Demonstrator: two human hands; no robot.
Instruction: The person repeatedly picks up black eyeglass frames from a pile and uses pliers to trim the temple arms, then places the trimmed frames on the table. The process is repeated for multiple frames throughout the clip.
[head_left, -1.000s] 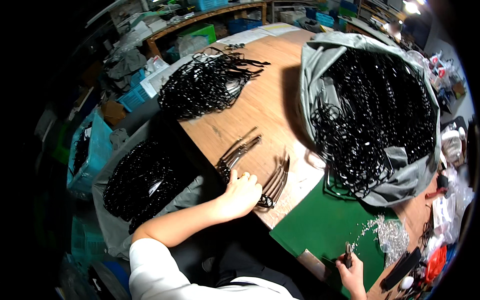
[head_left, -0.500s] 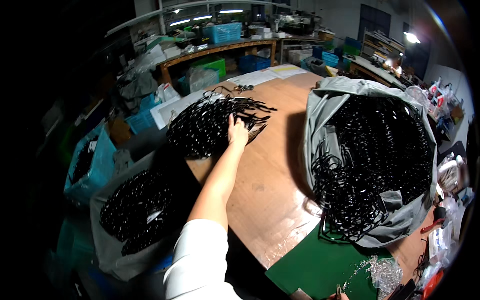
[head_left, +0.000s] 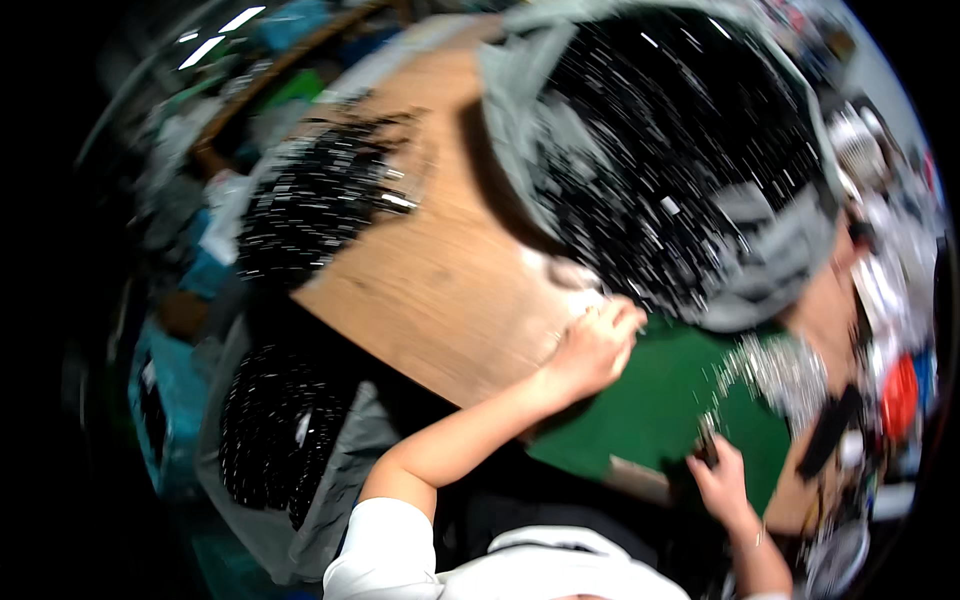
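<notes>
My left hand [head_left: 598,347] is over the front edge of the table, close to the rim of a big grey bag [head_left: 510,150] full of shiny black cords [head_left: 660,150]. Its fingers are bent and smeared by motion, so any cord in them cannot be made out. Lower right, my right hand [head_left: 722,480] is closed round a small dark pliers-like tool [head_left: 708,442], above a green mat [head_left: 620,400]. Beyond the tool's tip, tiny silvery pieces [head_left: 735,370] lie scattered beside a clear plastic bag [head_left: 790,375]. A separate heap of black cords [head_left: 310,205] rests on the table's far left.
Below the table's left edge stands another grey bag [head_left: 375,430] holding black cords. A blue crate [head_left: 175,420] is further left. Clear packages, a red item [head_left: 900,395] and a white fan [head_left: 857,145] crowd the right side. A pale flat piece [head_left: 638,478] lies on the mat's front edge.
My left hand has left the heap of cords and come back right, near the big bag. My view has swung down and right, bringing my right hand and its tool into full sight.
</notes>
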